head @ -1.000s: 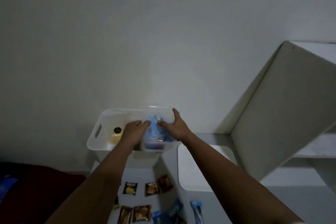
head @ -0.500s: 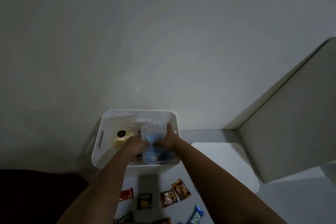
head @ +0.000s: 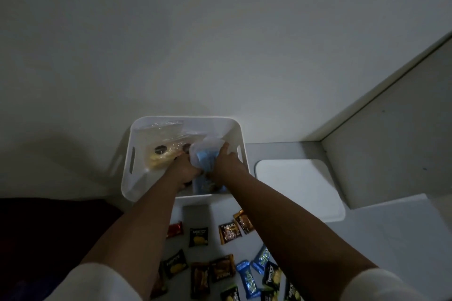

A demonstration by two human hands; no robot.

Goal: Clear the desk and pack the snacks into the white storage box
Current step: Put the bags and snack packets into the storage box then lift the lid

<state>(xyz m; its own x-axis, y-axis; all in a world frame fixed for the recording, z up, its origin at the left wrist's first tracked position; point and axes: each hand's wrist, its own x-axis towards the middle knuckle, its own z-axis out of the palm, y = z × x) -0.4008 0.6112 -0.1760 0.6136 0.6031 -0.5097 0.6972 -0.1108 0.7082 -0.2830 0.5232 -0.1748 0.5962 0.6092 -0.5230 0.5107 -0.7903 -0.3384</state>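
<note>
The white storage box [head: 137, 173] with side handles stands against the wall at the desk's far edge. Inside it lies a clear bag of yellow pastries [head: 162, 151] at the left. My left hand [head: 184, 168] and my right hand [head: 225, 162] both reach into the box and grip a clear bag of blue-wrapped snacks [head: 204, 154] from either side, pressing it down at the box's right. Several small snack packets lie loose on the desk in front of the box, among them a black one [head: 198, 236], a brown one [head: 229, 232] and a blue one [head: 247, 278].
The flat white box lid [head: 300, 188] lies on the desk to the right of the box. A tall white panel [head: 391, 142] rises at the far right. A dark red surface [head: 49, 232] lies left of the desk. The wall stands right behind the box.
Both hands have pushed the blue snack bag lower into the box. The view has tilted down, so more packets on the desk show.
</note>
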